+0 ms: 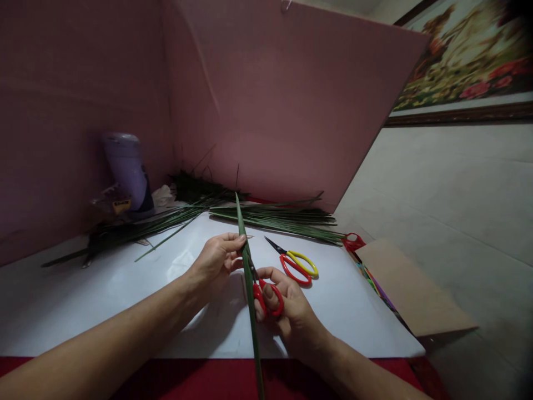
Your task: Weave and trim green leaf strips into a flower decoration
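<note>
A long green leaf strip (pixel 249 283) runs upright through the middle of the head view, its pointed tip toward the back wall. My left hand (pixel 219 253) pinches it between thumb and fingers in its upper part. Just below, my right hand (pixel 287 305) grips red-handled scissors (pixel 275 300), fingers in the loops. Their dark blades lie along the leaf's right side, touching or very close to it; whether they are cutting into it I cannot tell. A second pair of scissors (pixel 291 262), with one red and one yellow handle, rests on the white board to the right.
The white board (pixel 353 322) lies on a red cloth (pixel 195 380). Bundles of green leaves (pixel 275 219) lie along its back edge. A purple container (pixel 127 166) stands back left. At right is a cardboard flap (pixel 412 289) beside colourful items. Pink panels (pixel 266 111) close off the back.
</note>
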{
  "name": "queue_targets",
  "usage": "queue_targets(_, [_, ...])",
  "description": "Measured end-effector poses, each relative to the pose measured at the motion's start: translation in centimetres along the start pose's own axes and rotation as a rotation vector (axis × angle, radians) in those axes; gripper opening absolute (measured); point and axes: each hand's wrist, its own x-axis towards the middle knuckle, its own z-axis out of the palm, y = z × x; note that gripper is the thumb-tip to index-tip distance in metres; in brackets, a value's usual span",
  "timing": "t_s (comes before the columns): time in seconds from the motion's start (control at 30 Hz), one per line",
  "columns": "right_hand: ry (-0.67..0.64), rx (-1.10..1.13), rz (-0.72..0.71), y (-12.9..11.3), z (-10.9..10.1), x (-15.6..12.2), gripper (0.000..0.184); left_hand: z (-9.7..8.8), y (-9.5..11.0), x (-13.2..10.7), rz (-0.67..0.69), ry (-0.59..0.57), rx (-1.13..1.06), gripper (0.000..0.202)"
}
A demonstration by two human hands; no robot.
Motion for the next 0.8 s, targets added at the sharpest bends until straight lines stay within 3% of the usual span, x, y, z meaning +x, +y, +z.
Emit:
queue_targets(0.47, [0.013, 0.018, 0.002, -0.05, 0.34, 0.02, 0.038, 0.37, -0.14, -0.31, 0.002, 0.071, -0.010, 0.013])
queue_targets(0.8, [0.012, 0.002, -0.018, 0.04, 0.28, 0.08, 0.038, 0.13, -0.54, -0.19, -0.012, 0.052, -0.032, 0.014])
